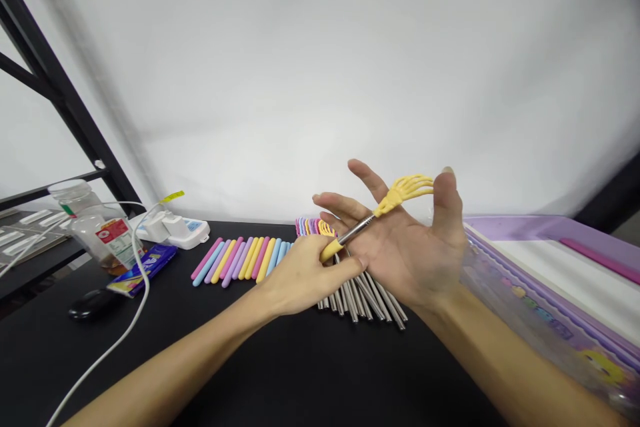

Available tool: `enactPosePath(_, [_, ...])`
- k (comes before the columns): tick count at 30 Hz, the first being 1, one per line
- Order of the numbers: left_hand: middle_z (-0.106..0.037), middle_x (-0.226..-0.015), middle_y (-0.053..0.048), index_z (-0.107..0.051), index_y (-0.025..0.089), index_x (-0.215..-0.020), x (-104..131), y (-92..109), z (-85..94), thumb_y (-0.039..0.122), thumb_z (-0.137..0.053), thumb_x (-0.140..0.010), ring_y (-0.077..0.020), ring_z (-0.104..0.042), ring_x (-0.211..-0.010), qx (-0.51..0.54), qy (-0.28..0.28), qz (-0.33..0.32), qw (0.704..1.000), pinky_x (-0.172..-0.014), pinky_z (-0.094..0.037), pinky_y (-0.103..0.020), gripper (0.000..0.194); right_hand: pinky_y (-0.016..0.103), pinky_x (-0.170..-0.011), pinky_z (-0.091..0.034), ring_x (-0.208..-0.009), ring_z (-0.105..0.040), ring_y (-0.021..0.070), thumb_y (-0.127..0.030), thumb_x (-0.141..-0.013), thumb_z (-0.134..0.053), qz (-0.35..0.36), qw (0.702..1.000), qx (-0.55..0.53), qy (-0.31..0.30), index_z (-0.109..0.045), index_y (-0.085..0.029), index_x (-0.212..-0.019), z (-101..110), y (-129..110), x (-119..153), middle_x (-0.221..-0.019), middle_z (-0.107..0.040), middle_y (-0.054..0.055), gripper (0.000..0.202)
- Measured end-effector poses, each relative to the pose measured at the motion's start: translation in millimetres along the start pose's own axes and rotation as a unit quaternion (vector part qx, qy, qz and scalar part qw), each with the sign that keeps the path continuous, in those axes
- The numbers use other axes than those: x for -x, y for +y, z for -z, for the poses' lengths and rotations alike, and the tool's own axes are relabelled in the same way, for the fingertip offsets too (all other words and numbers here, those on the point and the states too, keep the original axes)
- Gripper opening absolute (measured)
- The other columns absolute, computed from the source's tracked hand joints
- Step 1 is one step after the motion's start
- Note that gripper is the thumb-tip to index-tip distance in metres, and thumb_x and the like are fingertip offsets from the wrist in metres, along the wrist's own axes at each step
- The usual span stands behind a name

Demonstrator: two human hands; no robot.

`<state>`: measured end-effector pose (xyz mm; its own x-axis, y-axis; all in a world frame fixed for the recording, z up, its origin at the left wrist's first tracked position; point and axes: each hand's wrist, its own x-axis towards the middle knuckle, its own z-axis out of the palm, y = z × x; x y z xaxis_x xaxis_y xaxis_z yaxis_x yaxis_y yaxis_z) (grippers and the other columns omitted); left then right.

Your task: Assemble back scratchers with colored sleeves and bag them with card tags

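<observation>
A yellow back scratcher [406,192] with a hand-shaped head, a metal rod and a yellow handle slants up to the right in front of me. Around its handle my left hand [305,273] is closed. My right hand [410,253] is open, palm up and fingers spread, behind the scratcher's head; whether they touch I cannot tell. Beneath both hands lies a pile of metal rods [367,300]. Colourful scratcher heads [317,227] show behind my left hand, partly hidden. To the left, a row of pink, blue, purple and yellow handles [240,260] lies on the black table [280,373].
A plastic jar [103,233], a blue packet [145,270], a black mouse [93,305] and a white power strip [187,232] with a trailing cable [120,340] occupy the left. At right are a purple tray [530,223] and printed plastic packaging [540,320]. A white wall [300,80] stands behind.
</observation>
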<state>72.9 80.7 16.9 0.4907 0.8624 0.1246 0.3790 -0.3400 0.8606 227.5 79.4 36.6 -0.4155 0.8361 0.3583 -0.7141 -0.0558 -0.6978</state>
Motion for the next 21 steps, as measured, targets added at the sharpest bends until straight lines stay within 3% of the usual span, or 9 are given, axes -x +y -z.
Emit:
enactPosePath(8, [-0.032, -0.056, 0.007, -0.037, 0.019, -0.065, 2.0, 1.3, 0.5, 0.051, -0.055, -0.087, -0.0073, -0.029, -0.05, -0.01, -0.003, 0.011, 1.0, -0.045, -0.02, -0.024, 0.042, 0.048, -0.1, -0.043, -0.113, -0.06, 0.0292, -0.077, -0.081, -0.04, 0.008, 0.999, 0.044, -0.006, -0.056, -0.031, -0.128, 0.5, 1.1, -0.9, -0.108, -0.072, 0.007, 0.068])
enactPosePath(10, [-0.033, -0.056, 0.007, -0.037, 0.019, -0.066, 1.9, -0.3, 1.1, 0.052, -0.055, -0.087, -0.0074, -0.029, -0.05, -0.014, -0.006, 0.009, 1.0, -0.045, -0.02, -0.024, 0.042, 0.048, -0.097, -0.045, -0.107, -0.061, 0.0288, -0.075, -0.082, -0.039, 0.013, 0.998, 0.059, 0.008, -0.058, -0.032, -0.124, 2.5, 1.8, -1.5, -0.1, -0.072, 0.006, 0.064])
enactPosePath(12, [-0.033, -0.059, 0.007, -0.041, 0.019, -0.07, 1.3, -3.6, 2.9, 0.052, -0.056, -0.087, -0.0076, -0.03, -0.052, -0.028, 0.0, 0.0, 1.0, -0.047, -0.021, -0.024, 0.04, 0.046, -0.091, -0.048, -0.088, -0.063, 0.0259, -0.071, -0.082, -0.044, 0.029, 0.997, 0.066, 0.038, -0.064, -0.03, -0.108, 7.1, 1.6, -3.1, -0.077, -0.066, 0.003, 0.053])
enactPosePath(14, [-0.033, -0.062, 0.007, -0.045, 0.019, -0.074, 0.4, -8.8, 6.0, 0.05, -0.055, -0.088, -0.008, -0.03, -0.054, -0.051, 0.014, -0.026, 0.998, -0.049, -0.024, -0.024, 0.036, 0.041, -0.082, -0.05, -0.064, -0.055, 0.0194, -0.066, -0.081, -0.05, 0.052, 0.995, 0.052, 0.074, -0.063, -0.026, -0.085, 14.1, 0.0, -6.0, -0.057, -0.049, -0.002, 0.042])
enactPosePath(16, [-0.034, -0.063, 0.006, -0.049, 0.018, -0.077, -0.4, -15.4, 10.4, 0.046, -0.049, -0.093, -0.0083, -0.03, -0.056, -0.085, 0.021, -0.06, 0.994, -0.05, -0.025, -0.024, 0.032, 0.037, -0.076, -0.05, -0.054, -0.044, 0.0148, -0.063, -0.081, -0.054, 0.076, 0.99, 0.03, 0.112, -0.055, -0.024, -0.069, 21.9, -3.2, -9.7, -0.053, -0.035, -0.005, 0.041])
enactPosePath(18, [-0.04, -0.064, 0.005, -0.055, 0.018, -0.082, -0.6, -22.7, 15.4, 0.043, -0.043, -0.098, -0.0086, -0.033, -0.056, -0.127, 0.029, -0.091, 0.987, -0.051, -0.026, -0.024, 0.032, 0.035, -0.075, -0.05, -0.056, -0.044, 0.0144, -0.06, -0.081, -0.056, 0.088, 0.984, 0.032, 0.154, -0.053, -0.024, -0.065, 29.5, -7.3, -13.0, -0.056, -0.035, -0.004, 0.039])
enactPosePath(21, [-0.057, -0.074, 0.003, -0.062, 0.02, -0.1, 0.8, -34.2, 22.8, 0.039, -0.042, -0.1, -0.0097, -0.046, -0.063, -0.19, 0.061, -0.135, 0.971, -0.058, -0.032, -0.024, 0.028, 0.032, -0.077, -0.05, -0.071, -0.055, 0.016, -0.048, -0.079, -0.064, 0.08, 0.968, 0.09, 0.221, -0.06, -0.022, -0.072, 40.5, -12.4, -13.1, -0.07, -0.051, 0.0, 0.027])
